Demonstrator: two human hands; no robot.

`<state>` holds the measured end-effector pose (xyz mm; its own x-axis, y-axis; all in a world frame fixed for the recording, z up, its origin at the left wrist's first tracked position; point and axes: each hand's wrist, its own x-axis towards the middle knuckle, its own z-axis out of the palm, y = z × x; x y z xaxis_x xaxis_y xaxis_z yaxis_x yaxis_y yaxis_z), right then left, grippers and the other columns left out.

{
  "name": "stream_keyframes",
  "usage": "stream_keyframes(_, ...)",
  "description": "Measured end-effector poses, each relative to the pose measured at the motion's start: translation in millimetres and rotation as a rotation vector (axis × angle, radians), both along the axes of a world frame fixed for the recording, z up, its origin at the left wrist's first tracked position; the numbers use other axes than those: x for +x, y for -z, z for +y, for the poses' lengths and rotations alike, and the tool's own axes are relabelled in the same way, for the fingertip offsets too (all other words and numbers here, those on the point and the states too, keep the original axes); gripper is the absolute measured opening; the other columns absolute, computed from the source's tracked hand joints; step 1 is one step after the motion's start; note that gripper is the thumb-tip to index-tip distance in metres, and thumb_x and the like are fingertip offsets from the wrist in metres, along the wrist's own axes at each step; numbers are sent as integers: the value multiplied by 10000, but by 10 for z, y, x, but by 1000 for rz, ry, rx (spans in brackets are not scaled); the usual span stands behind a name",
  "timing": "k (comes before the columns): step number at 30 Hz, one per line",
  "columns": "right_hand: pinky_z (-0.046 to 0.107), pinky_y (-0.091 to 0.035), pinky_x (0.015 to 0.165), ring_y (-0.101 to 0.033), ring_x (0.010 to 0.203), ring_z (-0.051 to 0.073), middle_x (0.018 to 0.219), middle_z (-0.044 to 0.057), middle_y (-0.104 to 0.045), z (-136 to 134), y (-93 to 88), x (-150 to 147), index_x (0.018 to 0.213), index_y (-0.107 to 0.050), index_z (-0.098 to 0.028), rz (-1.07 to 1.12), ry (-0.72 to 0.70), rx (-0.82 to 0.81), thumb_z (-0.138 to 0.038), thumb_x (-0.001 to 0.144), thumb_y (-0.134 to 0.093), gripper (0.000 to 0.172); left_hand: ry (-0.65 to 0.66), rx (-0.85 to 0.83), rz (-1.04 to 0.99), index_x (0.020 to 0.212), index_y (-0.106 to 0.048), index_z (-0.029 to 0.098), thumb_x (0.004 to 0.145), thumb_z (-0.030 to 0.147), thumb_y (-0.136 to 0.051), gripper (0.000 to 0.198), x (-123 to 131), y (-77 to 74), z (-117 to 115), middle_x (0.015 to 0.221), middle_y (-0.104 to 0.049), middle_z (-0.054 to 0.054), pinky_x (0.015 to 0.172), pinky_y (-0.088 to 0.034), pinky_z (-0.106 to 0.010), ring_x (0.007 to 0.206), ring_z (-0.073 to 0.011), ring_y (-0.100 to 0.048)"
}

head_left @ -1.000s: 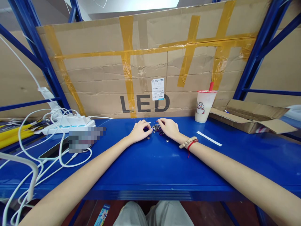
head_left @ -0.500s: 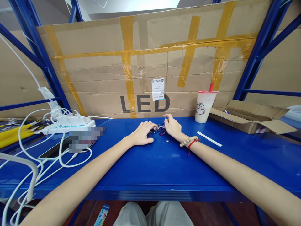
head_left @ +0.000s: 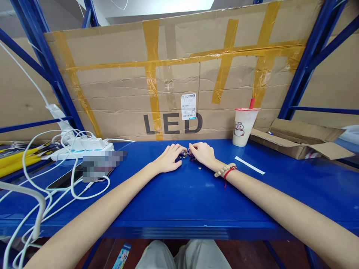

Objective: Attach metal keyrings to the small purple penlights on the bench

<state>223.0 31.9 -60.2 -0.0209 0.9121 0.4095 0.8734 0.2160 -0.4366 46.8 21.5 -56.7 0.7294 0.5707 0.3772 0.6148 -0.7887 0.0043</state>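
Observation:
A small cluster of shiny metal and purple-blue pieces (head_left: 184,154) lies on the blue tabletop between my hands; it looks like clasps or key rings, but is too small to name surely. My left hand (head_left: 169,157) rests palm down at its left, fingers stretched over the cluster's edge and thumb apart. From the right, my right hand (head_left: 203,152) bends in with curled fingers and thumb close together at the cluster. Whatever is between those fingers is hidden. A small round silvery piece (head_left: 199,168) lies apart, in front of my right hand.
A lidded drink cup (head_left: 243,129) with a red straw stands at the right, beside an open cardboard box (head_left: 297,138). Near them lies a white strip (head_left: 249,165). At left are a power strip (head_left: 84,149), tangled white cables and a phone (head_left: 66,178). Behind stands a large taped cardboard sheet (head_left: 120,97).
My right hand has moved slightly left onto the cluster, its raised fingers now curled down and in. My left hand has hardly moved.

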Motion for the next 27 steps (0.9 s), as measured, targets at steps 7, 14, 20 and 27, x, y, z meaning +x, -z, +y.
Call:
stream_keyframes(7,232,-319,587,-597,690,151,672,-7,-667,8,1,23,627,-656,-235,107,36,80,-437,895,-240,534,212,216,178,1083,-540,231,847,276,-370,295,70,-67,-121,1101,-509,-86,903,-277,-379,1011,-236,-437)
stream_keyframes(14,236,-334,584,-599,665,139,668,-6,-668,36,18,25,641,-667,-234,106,25,78,-446,894,-227,550,329,219,218,1256,-440,290,836,258,-377,426,172,-84,-223,1176,-488,-79,880,-309,-377,1014,-233,-455)
stream_keyframes(20,234,-341,594,-603,698,140,705,-4,-674,41,24,22,647,-670,-231,99,19,85,-443,895,-240,540,418,228,219,1171,-538,270,829,280,-381,377,174,-84,-236,1159,-508,-89,889,-325,-375,973,-229,-490)
stream_keyframes(27,230,-324,577,-598,694,146,696,-7,-674,42,28,7,620,-665,-232,108,15,97,-434,887,-259,527,429,295,233,1084,-595,184,789,293,-416,362,193,-81,-255,1132,-528,-127,878,-337,-391,950,-250,-507)
